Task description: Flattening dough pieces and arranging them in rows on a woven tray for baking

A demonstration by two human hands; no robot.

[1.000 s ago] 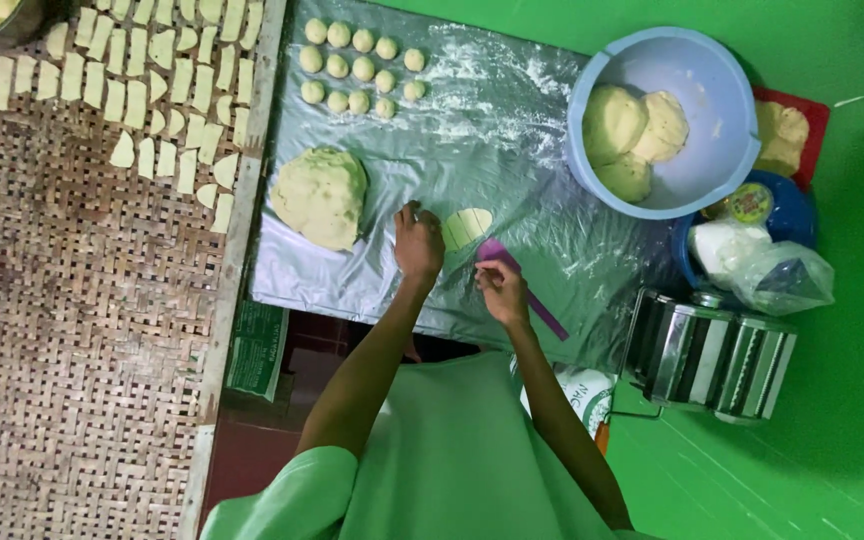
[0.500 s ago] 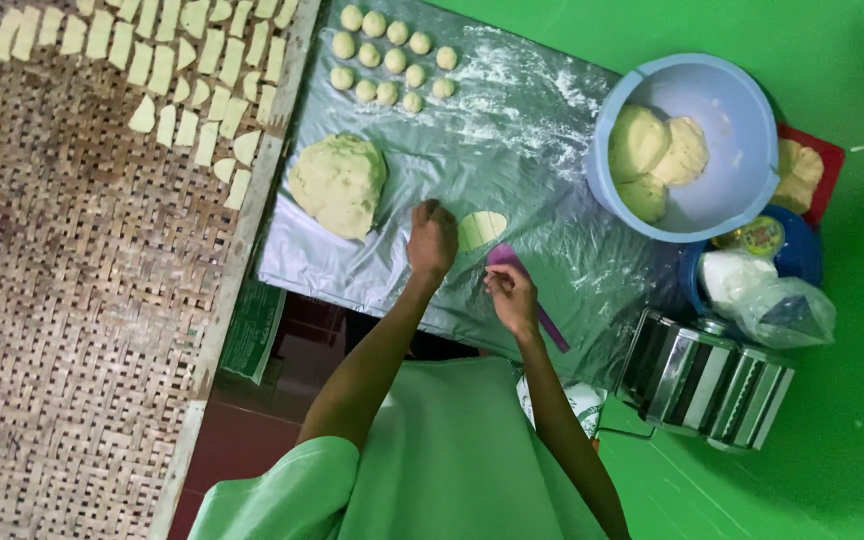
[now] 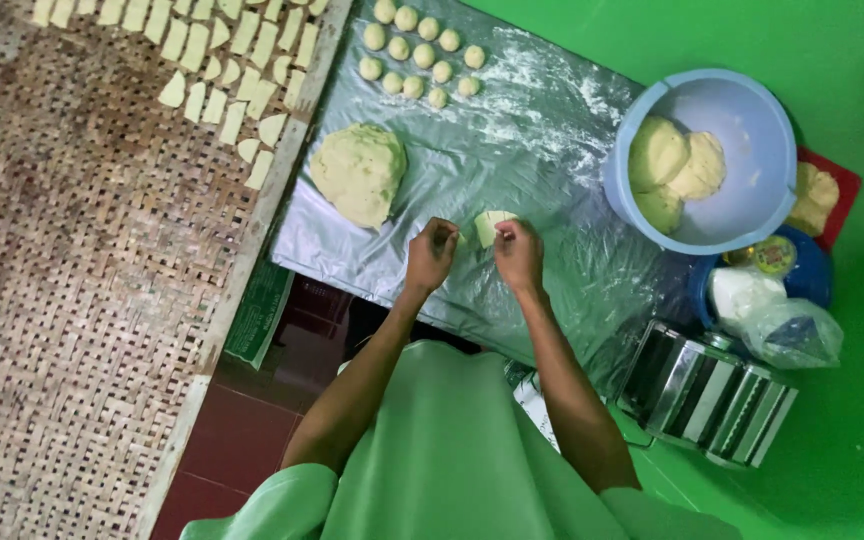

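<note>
Dough piece, soft and light, pinched between my left hand and right hand fingers, beside the dough mound.

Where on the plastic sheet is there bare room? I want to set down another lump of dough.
Bare sheet lies between the big dough lump, the small dough balls and the blue bowl. Another strip runs below the lump, beside the left hand. It is crowded around both hands and the right hand's dough piece.
</note>
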